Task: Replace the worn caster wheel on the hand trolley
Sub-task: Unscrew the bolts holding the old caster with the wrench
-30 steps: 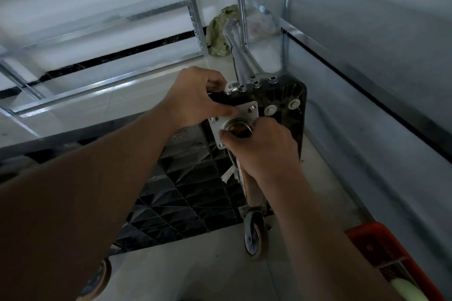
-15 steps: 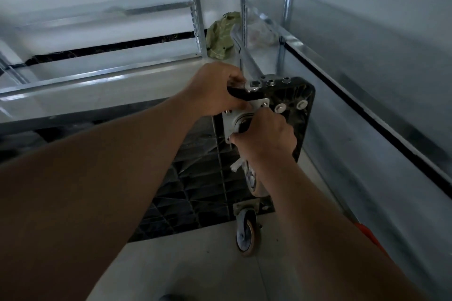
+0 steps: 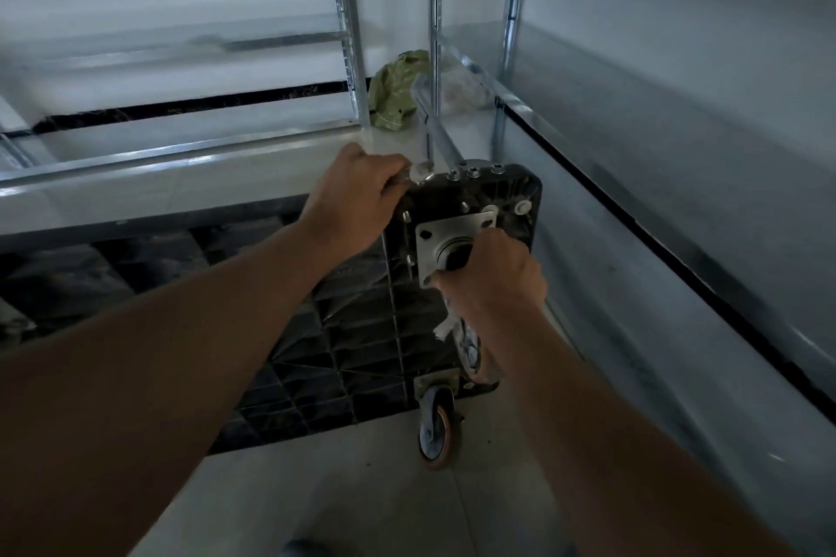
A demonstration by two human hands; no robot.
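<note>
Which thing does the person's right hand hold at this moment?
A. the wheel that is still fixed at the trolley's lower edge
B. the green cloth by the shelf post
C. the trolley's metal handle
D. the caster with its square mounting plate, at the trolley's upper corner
D: the right hand grips the caster just below its square plate, against the trolley corner.

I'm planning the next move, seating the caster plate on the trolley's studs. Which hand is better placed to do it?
The right hand, probably. It already grips the caster just under its mounting plate, held against the trolley base. The left hand grips the base's top edge, steadying it.
</note>
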